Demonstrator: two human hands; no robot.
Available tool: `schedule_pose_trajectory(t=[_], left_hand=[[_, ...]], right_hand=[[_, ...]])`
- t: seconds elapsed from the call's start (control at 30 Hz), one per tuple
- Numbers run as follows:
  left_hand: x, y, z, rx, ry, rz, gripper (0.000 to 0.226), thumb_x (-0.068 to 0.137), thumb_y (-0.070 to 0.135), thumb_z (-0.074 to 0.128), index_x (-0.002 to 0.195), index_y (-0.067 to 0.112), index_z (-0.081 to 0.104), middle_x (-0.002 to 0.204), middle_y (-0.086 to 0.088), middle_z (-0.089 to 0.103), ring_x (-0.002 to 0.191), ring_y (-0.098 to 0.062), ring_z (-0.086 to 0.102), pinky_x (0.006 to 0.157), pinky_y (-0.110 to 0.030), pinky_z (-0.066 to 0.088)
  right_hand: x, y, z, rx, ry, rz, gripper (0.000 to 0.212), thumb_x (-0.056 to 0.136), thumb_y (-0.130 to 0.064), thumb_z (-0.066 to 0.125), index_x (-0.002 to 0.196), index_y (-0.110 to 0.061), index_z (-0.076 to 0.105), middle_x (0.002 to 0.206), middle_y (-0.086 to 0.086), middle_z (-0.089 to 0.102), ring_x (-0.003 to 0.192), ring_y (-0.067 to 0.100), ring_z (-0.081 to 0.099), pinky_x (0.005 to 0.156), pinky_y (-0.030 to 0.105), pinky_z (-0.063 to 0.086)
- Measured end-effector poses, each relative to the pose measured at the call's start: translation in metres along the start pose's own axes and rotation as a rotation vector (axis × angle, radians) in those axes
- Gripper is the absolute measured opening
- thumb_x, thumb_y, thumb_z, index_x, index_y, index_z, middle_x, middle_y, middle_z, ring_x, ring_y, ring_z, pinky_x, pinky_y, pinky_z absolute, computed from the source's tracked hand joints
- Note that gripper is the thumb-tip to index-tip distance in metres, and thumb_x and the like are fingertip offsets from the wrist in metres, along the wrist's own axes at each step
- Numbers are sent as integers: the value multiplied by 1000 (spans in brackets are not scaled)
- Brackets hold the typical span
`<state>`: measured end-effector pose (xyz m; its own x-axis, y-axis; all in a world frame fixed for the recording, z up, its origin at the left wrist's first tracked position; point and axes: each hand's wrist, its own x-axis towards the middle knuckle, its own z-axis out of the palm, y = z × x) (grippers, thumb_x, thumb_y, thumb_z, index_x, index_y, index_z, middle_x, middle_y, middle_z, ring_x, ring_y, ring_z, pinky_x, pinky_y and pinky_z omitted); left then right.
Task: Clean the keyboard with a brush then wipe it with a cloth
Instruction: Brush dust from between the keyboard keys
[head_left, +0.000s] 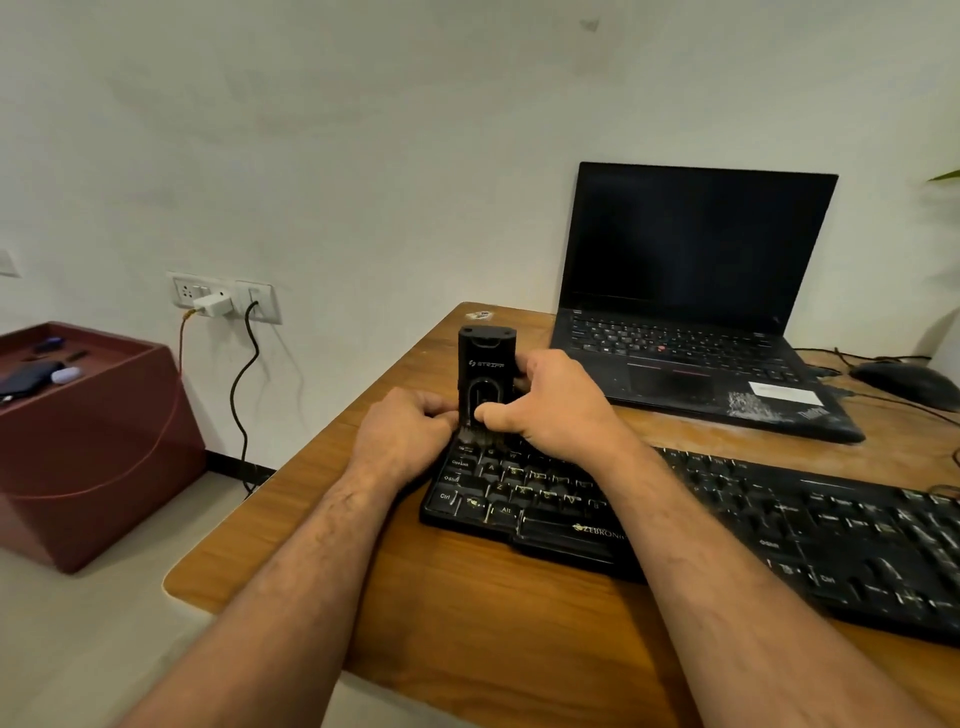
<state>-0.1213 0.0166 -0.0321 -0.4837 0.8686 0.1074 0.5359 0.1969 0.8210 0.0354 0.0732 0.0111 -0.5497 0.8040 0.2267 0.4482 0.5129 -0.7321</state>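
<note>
Nearest to me, both forearms reach forward over the wooden worktop (467, 613). Under them lies the black keyboard (779, 525), set at a slant, its left end close to the worktop's left edge and its right end running out of view on my right. I can read Ctrl, Shift and Alt on the keys at the left end.

My left hand (402, 434) sits at the keyboard's far-left corner, fingers curled in against the lower part of the brush (485, 376). My right hand (558, 402) grips the brush from the other side, thumb across its front and the fingers wrapped round behind. The brush stands upright between the two hands, a black block with pale lettering on its face. Its bristles point down and touch the top-left keys, though the exact keys are hidden by my hands.

Beyond the hands, an open laptop (691, 306) with a dark screen stands on the worktop, just behind the keyboard. To its right a black mouse (906, 382) rests among cables.

Off to the left, on the floor, stands a dark red box (88, 441) with a few small items on top. On the wall (363, 130) behind it, a socket plate (223, 296) holds a white charger and a black cable that hangs down.
</note>
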Motion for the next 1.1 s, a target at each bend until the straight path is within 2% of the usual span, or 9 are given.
schedule_pose_trajectory(t=[0.1,0.27,0.4,0.53,0.67,0.73,0.87,1.03,1.1], left_hand=[[5,2,-2,2,-38,-39,12,90,30,67,93,28,78,85,8,76,86,-13,71,94,-40,55],[10,4,-7,-40,-103,-67,9,86,28,70,83,25,78,82,5,77,90,-18,71,99,-46,51],[10,4,-4,-26,-60,-46,8,88,31,71,85,26,77,83,6,76,89,-15,71,98,-44,51],[8,2,-4,-19,-71,-25,13,88,30,70,78,24,77,76,5,76,84,-17,72,94,-45,53],[9,0,-2,-18,-45,-25,9,88,29,70,84,27,78,81,7,76,87,-15,71,95,-43,54],[9,0,-2,-11,-41,-19,10,88,28,69,83,25,77,80,7,76,85,-15,71,94,-42,54],[9,0,-1,11,-44,-2,12,89,28,68,83,23,76,77,5,75,82,-14,71,91,-42,56],[10,-2,0,-4,-34,-2,9,89,27,69,84,24,77,80,5,76,85,-15,71,93,-42,55],[10,-1,-1,-2,-24,-5,8,88,26,70,84,24,76,82,5,76,86,-15,71,93,-42,55]], right_hand=[[3,1,5,-55,131,11,21,79,-25,79,96,-23,67,87,-8,70,80,10,67,62,23,53],[-1,3,2,25,40,9,28,79,-24,81,104,-22,69,92,-8,72,84,8,69,64,20,52],[3,3,6,-25,146,14,20,79,-22,78,92,-26,63,83,-9,67,75,9,65,57,21,48],[1,3,0,49,21,8,29,79,-24,81,105,-23,69,93,-9,72,84,6,68,63,20,51],[4,6,4,-2,125,38,23,79,-25,78,97,-27,64,91,-8,70,81,8,67,65,25,55],[4,5,4,0,109,23,24,79,-25,78,98,-28,64,91,-9,70,81,6,66,63,22,51],[-3,5,1,50,38,13,32,78,-25,81,108,-24,69,93,-10,73,85,7,69,69,24,57],[4,9,7,-24,111,31,24,77,-30,78,98,-24,68,87,-8,70,86,13,67,70,32,58],[4,9,8,-34,114,21,21,78,-29,77,95,-24,66,86,-8,69,88,15,66,69,31,56]])
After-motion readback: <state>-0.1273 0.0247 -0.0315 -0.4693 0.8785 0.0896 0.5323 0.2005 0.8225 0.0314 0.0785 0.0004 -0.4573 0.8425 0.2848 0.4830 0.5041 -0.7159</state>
